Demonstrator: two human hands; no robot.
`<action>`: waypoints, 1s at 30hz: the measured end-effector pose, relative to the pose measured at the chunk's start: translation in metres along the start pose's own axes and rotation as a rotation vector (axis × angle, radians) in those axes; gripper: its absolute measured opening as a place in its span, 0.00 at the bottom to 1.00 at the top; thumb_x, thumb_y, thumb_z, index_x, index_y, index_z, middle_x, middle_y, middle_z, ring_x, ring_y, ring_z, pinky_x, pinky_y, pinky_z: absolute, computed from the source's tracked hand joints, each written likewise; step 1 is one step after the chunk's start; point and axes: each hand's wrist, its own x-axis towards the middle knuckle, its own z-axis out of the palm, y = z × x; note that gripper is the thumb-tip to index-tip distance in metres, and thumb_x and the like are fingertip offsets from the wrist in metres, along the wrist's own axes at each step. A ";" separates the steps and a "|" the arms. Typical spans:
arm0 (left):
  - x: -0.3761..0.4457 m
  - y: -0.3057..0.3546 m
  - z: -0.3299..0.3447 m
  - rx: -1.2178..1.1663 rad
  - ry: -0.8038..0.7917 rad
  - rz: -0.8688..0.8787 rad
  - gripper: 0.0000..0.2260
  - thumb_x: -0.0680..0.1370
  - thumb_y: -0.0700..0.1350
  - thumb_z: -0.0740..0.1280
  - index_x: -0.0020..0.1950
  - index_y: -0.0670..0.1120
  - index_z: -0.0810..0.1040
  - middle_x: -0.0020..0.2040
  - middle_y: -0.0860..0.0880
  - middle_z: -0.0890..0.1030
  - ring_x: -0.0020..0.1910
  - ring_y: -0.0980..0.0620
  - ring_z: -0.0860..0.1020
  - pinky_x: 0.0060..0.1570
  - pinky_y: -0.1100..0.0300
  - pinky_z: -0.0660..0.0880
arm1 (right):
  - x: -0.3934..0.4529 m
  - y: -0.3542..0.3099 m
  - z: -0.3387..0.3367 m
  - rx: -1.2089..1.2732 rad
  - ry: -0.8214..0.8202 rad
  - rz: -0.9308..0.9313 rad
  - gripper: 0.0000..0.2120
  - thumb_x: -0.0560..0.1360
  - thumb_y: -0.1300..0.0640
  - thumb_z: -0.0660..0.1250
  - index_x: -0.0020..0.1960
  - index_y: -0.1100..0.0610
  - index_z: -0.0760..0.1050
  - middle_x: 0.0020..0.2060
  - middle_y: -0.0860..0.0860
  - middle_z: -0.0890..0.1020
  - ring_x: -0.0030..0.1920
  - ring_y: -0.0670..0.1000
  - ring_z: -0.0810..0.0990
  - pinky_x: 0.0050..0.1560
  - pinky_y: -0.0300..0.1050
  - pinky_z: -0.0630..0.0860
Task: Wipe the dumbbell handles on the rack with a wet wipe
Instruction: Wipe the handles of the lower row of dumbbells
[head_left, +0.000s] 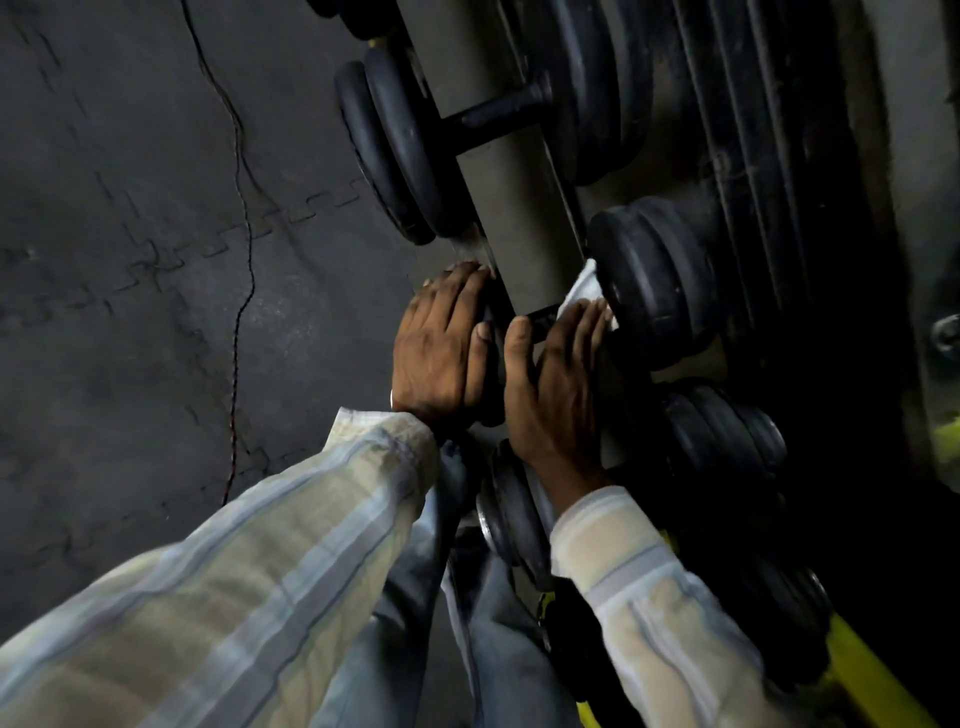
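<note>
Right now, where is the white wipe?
In the head view, the wet wipe peeks out from under the right hand, against the dumbbell's round end, right of centre.

Dim, murky; deep shadow at right edge, wide-angle bending, soft motion blur throughout.
</note>
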 end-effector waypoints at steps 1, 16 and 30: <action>0.000 0.000 0.000 0.000 0.001 0.000 0.25 0.83 0.50 0.51 0.74 0.39 0.71 0.74 0.41 0.73 0.73 0.42 0.71 0.73 0.46 0.65 | -0.002 -0.004 0.001 0.122 -0.001 0.054 0.46 0.77 0.30 0.39 0.81 0.65 0.45 0.81 0.61 0.44 0.81 0.52 0.40 0.79 0.43 0.36; 0.001 -0.003 0.000 -0.011 -0.024 0.011 0.26 0.82 0.50 0.51 0.74 0.38 0.71 0.73 0.39 0.72 0.72 0.40 0.71 0.72 0.44 0.66 | 0.046 -0.051 -0.012 1.243 0.155 0.704 0.11 0.73 0.54 0.68 0.50 0.60 0.78 0.40 0.52 0.84 0.42 0.56 0.85 0.38 0.40 0.80; 0.000 -0.001 -0.002 -0.007 -0.051 0.002 0.26 0.82 0.51 0.51 0.75 0.38 0.70 0.74 0.40 0.72 0.72 0.40 0.70 0.72 0.44 0.65 | 0.055 0.024 0.002 1.518 -0.247 0.578 0.15 0.70 0.63 0.60 0.54 0.61 0.77 0.49 0.60 0.81 0.50 0.58 0.81 0.59 0.51 0.75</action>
